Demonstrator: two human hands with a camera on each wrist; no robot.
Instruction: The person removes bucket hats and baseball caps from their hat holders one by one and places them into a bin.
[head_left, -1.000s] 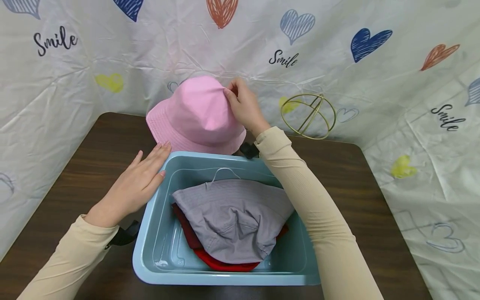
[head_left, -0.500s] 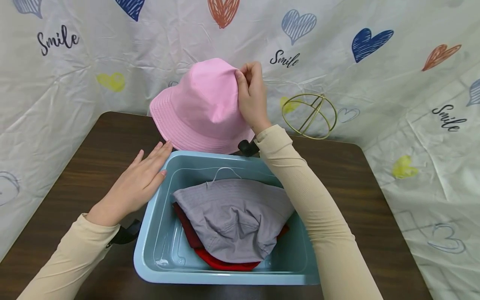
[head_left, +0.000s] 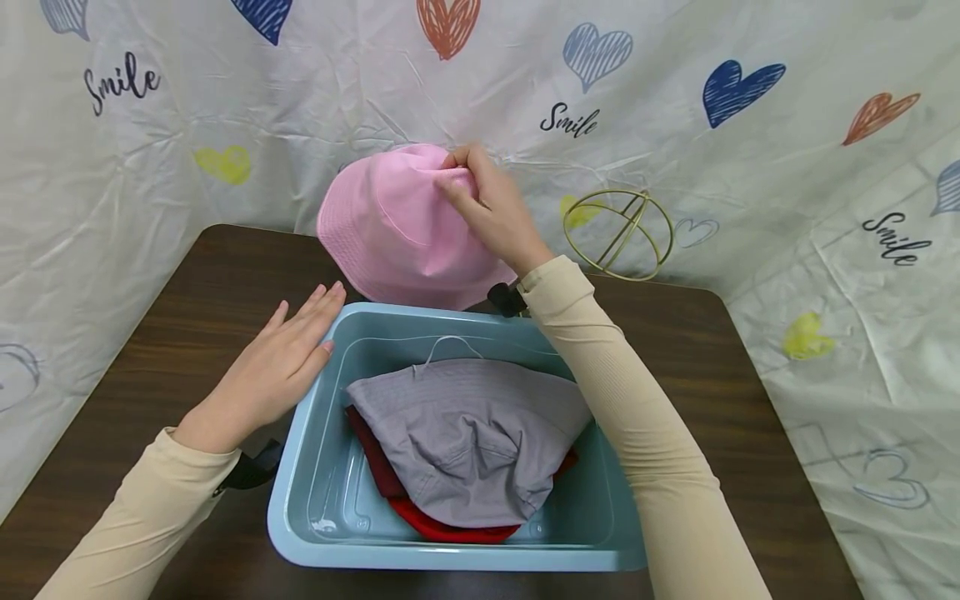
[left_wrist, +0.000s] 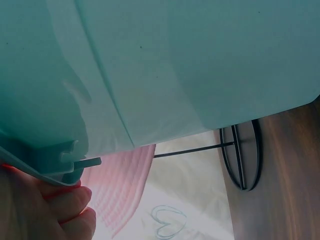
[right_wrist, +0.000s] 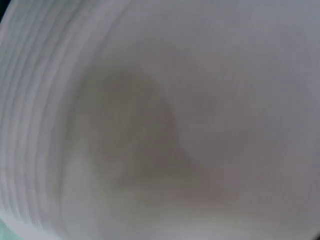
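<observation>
My right hand (head_left: 498,208) pinches the crown of a pink bucket hat (head_left: 405,225) behind the tub, and folds bunch up at its fingers. Pale stitched cloth of the hat (right_wrist: 200,100) fills the right wrist view, blurred. With straight fingers, my left hand (head_left: 266,367) rests along the left rim of a blue plastic tub (head_left: 450,557). In the left wrist view its fingertips (left_wrist: 77,205) show right at the tub's rim. Inside the tub lies a grey bucket hat (head_left: 480,442), over dark red and bright red cloth (head_left: 442,527).
A gold wire stand (head_left: 618,233) is at the back right of the dark wooden table (head_left: 720,417). The left wrist view shows a dark stand base (left_wrist: 241,156), its rod running toward the pink brim. A white sheet printed with hearts (head_left: 300,100) hangs behind.
The pink hat rises in my right hand, then comes back down, shifted right and turned, its crown more crumpled. My left hand and the tub stay put.
</observation>
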